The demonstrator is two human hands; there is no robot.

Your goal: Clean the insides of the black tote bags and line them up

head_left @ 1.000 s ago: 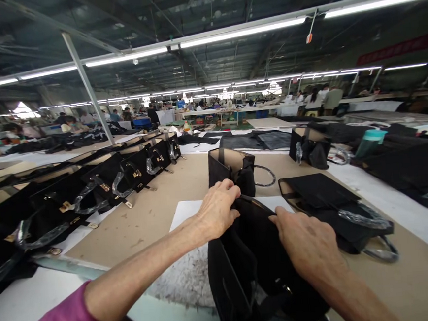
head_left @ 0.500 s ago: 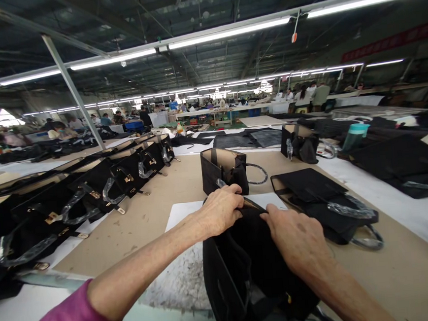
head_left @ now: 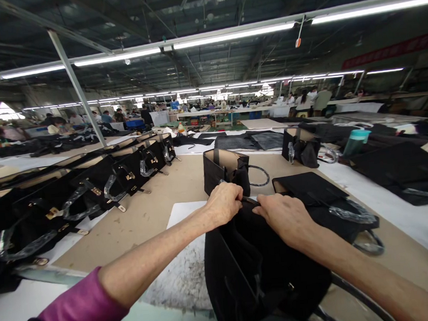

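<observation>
A black handbag (head_left: pixel 266 265) stands in front of me at the table's near edge, with a small gold fitting low on its side. My left hand (head_left: pixel 224 202) pinches the far top edge of this bag, thumb and fingers closed. Close beside it, my right hand (head_left: pixel 283 217) grips the same edge a little to the right. The fingertips of both hands are partly hidden behind the edge. Just beyond them stands an open black bag (head_left: pixel 215 173) with a tan lining and a looped handle. A white sheet (head_left: pixel 185 261), smudged dark, lies under the held bag.
A row of black handbags (head_left: pixel 100 182) with plastic-wrapped handles and gold clasps lines the left. On the right lie a flat black bag (head_left: pixel 312 190), another upright bag (head_left: pixel 300 146) and a teal-lidded bottle (head_left: pixel 357 142). Flat black pieces (head_left: pixel 249 140) lie farther back. Several people work in the distance.
My right hand has shifted slightly left and up along the bag's edge, closer to my left hand. The bag's side has swung a little to the right. Both hands keep their hold.
</observation>
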